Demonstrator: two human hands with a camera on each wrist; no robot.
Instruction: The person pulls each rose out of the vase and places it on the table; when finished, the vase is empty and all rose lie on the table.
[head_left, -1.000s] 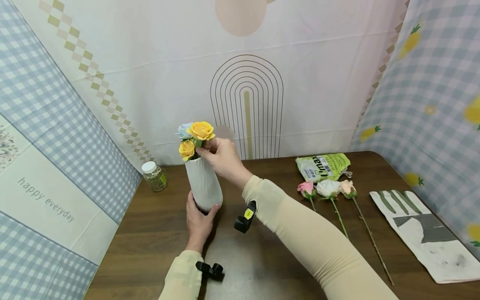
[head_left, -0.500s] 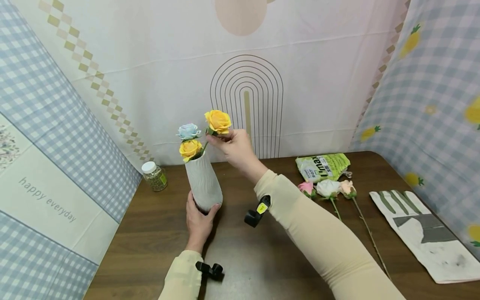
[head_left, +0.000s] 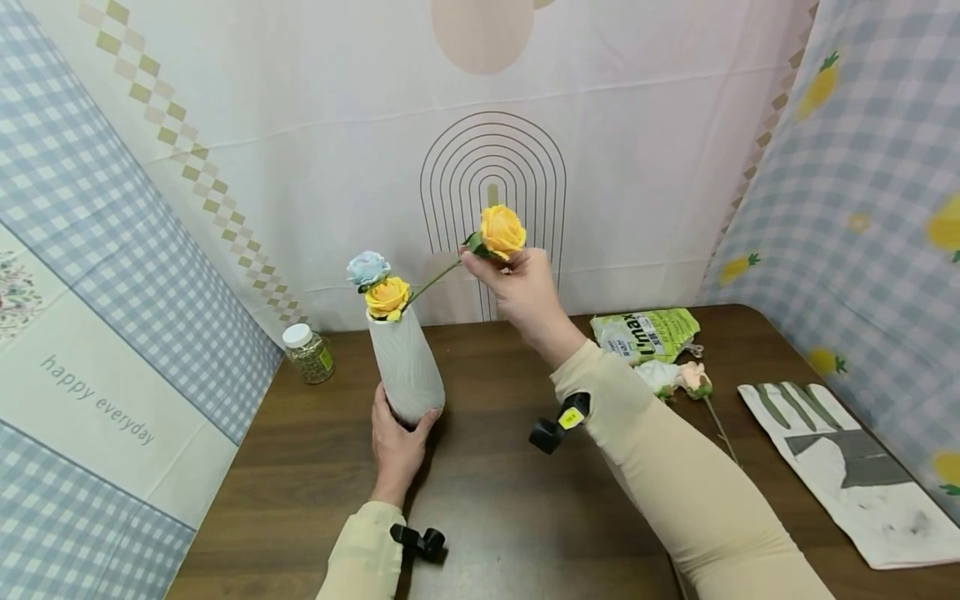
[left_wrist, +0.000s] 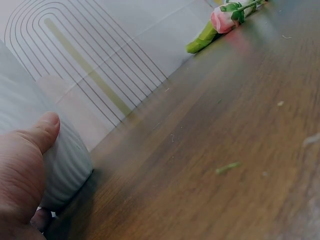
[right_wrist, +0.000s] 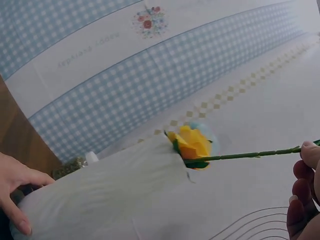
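Observation:
A white ribbed vase stands on the brown table, leaning slightly in the head view. My left hand grips it low down, with the thumb across its side in the left wrist view. My right hand pinches the green stem of a yellow rose just under its bloom. That stem slants down to the vase mouth, its lower end hidden inside. A second yellow rose and a pale blue flower sit in the vase at its rim.
Left of the vase stands a white-capped jar. At the back right lie a green and white packet, a white rose, a peach rose and a pink rose. A painted cloth lies at the far right.
My right hand has drawn the yellow rose up and to the right, so more of its stem shows. My left hand has stayed on the vase.

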